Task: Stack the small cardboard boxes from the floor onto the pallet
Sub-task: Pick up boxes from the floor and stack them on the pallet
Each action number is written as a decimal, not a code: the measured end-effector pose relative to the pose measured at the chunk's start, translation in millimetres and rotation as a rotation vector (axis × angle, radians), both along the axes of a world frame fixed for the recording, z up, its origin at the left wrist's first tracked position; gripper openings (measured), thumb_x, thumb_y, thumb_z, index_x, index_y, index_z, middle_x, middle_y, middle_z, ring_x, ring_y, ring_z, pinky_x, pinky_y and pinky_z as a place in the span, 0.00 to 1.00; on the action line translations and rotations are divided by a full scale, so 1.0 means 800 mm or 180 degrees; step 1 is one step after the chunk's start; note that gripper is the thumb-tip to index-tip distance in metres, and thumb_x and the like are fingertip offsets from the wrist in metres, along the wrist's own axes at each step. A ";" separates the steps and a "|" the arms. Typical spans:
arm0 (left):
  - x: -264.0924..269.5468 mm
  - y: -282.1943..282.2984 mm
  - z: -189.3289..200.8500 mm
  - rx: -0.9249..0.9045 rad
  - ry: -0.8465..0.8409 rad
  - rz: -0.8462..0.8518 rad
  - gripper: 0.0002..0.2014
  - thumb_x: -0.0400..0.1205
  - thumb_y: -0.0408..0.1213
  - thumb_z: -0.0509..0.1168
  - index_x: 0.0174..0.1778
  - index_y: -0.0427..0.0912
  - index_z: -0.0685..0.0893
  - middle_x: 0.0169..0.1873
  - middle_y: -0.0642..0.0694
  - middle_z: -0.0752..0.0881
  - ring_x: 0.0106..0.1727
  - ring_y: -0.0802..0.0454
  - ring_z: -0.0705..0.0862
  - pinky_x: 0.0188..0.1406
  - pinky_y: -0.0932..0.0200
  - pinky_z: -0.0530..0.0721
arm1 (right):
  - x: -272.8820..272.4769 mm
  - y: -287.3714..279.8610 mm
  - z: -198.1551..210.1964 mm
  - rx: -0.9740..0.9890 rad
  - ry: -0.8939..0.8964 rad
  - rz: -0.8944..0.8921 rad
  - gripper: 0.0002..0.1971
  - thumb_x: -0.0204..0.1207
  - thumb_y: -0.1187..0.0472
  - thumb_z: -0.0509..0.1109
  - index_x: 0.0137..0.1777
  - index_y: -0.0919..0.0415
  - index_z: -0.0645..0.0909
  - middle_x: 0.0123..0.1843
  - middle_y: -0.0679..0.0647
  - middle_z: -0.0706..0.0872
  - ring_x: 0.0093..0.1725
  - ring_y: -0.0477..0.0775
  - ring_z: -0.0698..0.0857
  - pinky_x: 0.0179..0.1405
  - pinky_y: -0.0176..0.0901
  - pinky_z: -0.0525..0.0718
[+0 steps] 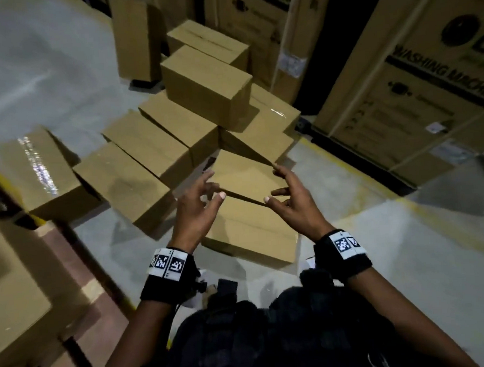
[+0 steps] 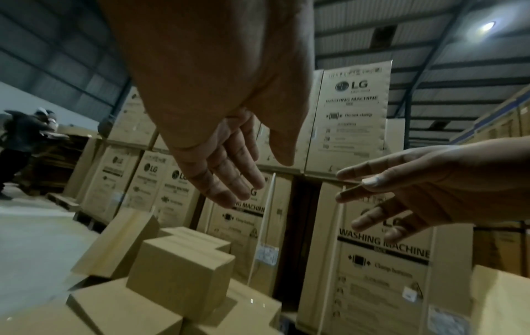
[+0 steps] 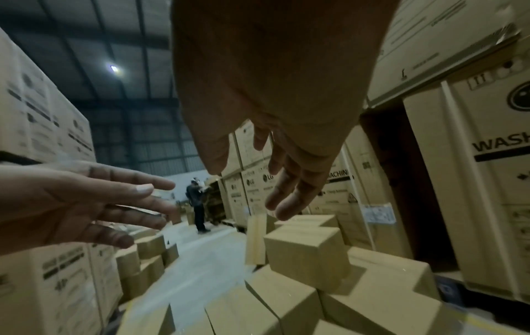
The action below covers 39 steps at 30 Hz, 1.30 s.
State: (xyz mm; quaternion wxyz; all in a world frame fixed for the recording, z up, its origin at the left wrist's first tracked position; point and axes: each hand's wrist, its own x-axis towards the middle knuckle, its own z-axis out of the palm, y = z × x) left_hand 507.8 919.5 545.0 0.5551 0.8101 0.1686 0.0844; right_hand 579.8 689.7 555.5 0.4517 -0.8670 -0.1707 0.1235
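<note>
Both my hands are out in front of me, palms turned toward each other, above the pile of small brown cardboard boxes [image 1: 175,136] on the grey concrete floor [image 1: 44,67]. My left hand [image 1: 198,204] has its fingers spread and only loosely bent, holding nothing; from the left wrist view the fingers [image 2: 229,176] reach forward into open air. My right hand [image 1: 291,200] mirrors it, fingers apart and relaxed, thumb pointing inward, also holding nothing. Between the two hands, below them, lies the nearest small plain cardboard box [image 1: 246,177], tilted, resting on another flat brown box [image 1: 252,236] just in front of my knees. I cannot tell whether my fingertips touch its edges or hover just off them.

The rest of the small boxes lie in a loose heap beyond it, one cube-like brown box [image 1: 209,89] sitting on top of the others. A small box with a strip of shiny clear tape [image 1: 40,167] sits at the left edge of the heap. At my left, stacked brown boxes [image 1: 11,282] stand beside a yellow-edged strip of floor.

Tall printed cardboard washing machine cartons [image 1: 427,87] stand to the right and behind the pile. In the right wrist view, another person in dark clothes [image 3: 198,204] stands far off down the aisle.
</note>
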 end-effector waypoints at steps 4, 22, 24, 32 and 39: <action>0.022 -0.003 -0.058 -0.0024 0.0362 -0.0174 0.27 0.84 0.38 0.72 0.80 0.49 0.76 0.60 0.53 0.87 0.65 0.57 0.84 0.63 0.54 0.84 | 0.042 -0.010 -0.055 -0.0171 0.0317 -0.0059 0.36 0.83 0.59 0.74 0.88 0.53 0.60 0.83 0.54 0.69 0.60 0.51 0.87 0.48 0.26 0.83; 0.078 -0.195 -0.381 -0.0033 0.1910 0.0779 0.36 0.83 0.33 0.73 0.85 0.36 0.65 0.63 0.31 0.87 0.61 0.34 0.87 0.58 0.50 0.82 | 0.255 -0.134 -0.414 -0.1428 0.1127 0.1303 0.37 0.80 0.65 0.73 0.86 0.69 0.61 0.77 0.71 0.73 0.71 0.73 0.78 0.62 0.71 0.82; 0.089 -0.220 -0.429 -0.0225 0.2069 0.0871 0.38 0.84 0.36 0.72 0.87 0.38 0.61 0.67 0.32 0.85 0.65 0.35 0.85 0.60 0.49 0.81 | 0.265 -0.136 -0.465 -0.1450 0.1191 0.1377 0.37 0.81 0.64 0.72 0.87 0.66 0.59 0.79 0.69 0.72 0.71 0.69 0.78 0.64 0.65 0.82; 0.137 -0.266 -0.631 -0.0501 0.2319 0.1180 0.43 0.84 0.36 0.73 0.89 0.36 0.53 0.78 0.30 0.74 0.78 0.34 0.75 0.74 0.43 0.75 | 0.295 -0.137 -0.667 -0.1809 0.1216 0.1527 0.39 0.80 0.64 0.75 0.87 0.65 0.59 0.83 0.69 0.67 0.80 0.71 0.72 0.76 0.66 0.75; 0.164 -0.271 -0.741 -0.0742 0.2377 0.2046 0.52 0.78 0.35 0.78 0.88 0.30 0.48 0.84 0.30 0.63 0.86 0.36 0.63 0.83 0.46 0.67 | 0.344 -0.113 -0.760 -0.2241 0.0989 0.1361 0.42 0.80 0.54 0.73 0.88 0.62 0.56 0.82 0.65 0.66 0.78 0.70 0.70 0.73 0.62 0.75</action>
